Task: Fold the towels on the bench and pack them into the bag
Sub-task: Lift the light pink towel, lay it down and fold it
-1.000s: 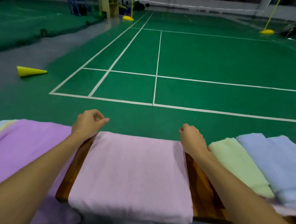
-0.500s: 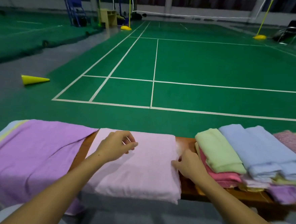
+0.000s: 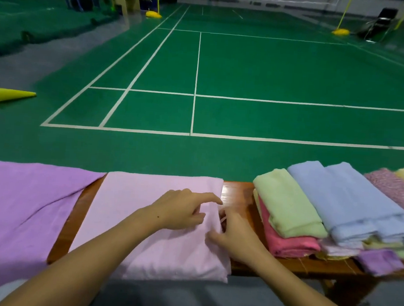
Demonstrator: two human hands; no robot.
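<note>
A pale pink towel (image 3: 148,223) lies folded flat across the wooden counter (image 3: 237,193), its near edge hanging a little over the front. Both hands meet at that towel's right-hand edge. The left hand (image 3: 180,211) rests on top of the cloth with its forefinger stretched out toward the far right corner and the other fingers loosely bent under — it presses rather than grips, as far as I can see. The right hand (image 3: 234,236) sits just beside it at the towel's right edge, its fingers (image 3: 214,237) curled in against the fold as if pinching the layers, though the cloth hides the tips, so I cannot tell how firmly it has hold.

To the left of the pink towel, overlapping the counter's end and spilling down the front, lies a larger purple towel (image 3: 23,202), spread out and unfolded. To the right of the pink towel, with a strip of bare wood between, a heap of folded towels sits on the counter — a light green one (image 3: 288,202) on a deep pink one (image 3: 288,242), a light blue one (image 3: 350,199) next to them, and more colours beyond.

Past the pink towel stretches a green court floor (image 3: 273,69) with white lines, and a yellow cone (image 3: 9,94) lies on its side off to the far left.
</note>
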